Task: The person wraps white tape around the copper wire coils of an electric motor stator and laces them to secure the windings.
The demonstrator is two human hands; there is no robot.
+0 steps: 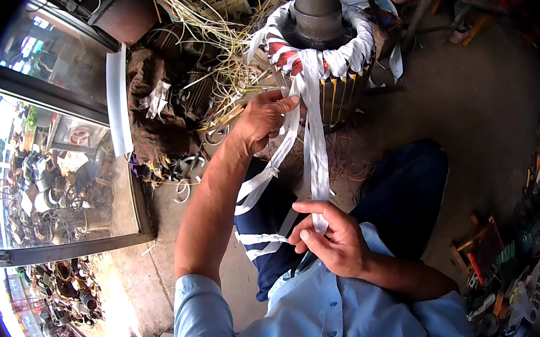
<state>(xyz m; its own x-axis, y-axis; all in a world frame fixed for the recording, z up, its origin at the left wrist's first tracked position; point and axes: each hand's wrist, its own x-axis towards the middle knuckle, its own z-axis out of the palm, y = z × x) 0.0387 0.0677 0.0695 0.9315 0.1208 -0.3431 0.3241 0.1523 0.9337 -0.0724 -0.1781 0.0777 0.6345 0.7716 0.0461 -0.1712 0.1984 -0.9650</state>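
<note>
Left hand (263, 118) pinches the flat white cotton winding tape (317, 148) just below the cylindrical motor stator with copper windings (325, 49), at 12 o'clock. Right hand (332, 235), at 6 o'clock, fingers closed on the tape's lower run, held taut. Loose tape hangs over the dark blue trouser leg (406, 189).

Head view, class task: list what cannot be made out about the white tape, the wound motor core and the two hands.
- White tape: its lower end is hidden behind the right hand and the blue shirt.
- Motor core: its top is cut off by the upper picture edge; tape wraps hide most windings.
- Left hand: its fingertips are hidden by the tape, so its grip is unclear.
- Tools at right: too small and bent by the fisheye rim.
</note>
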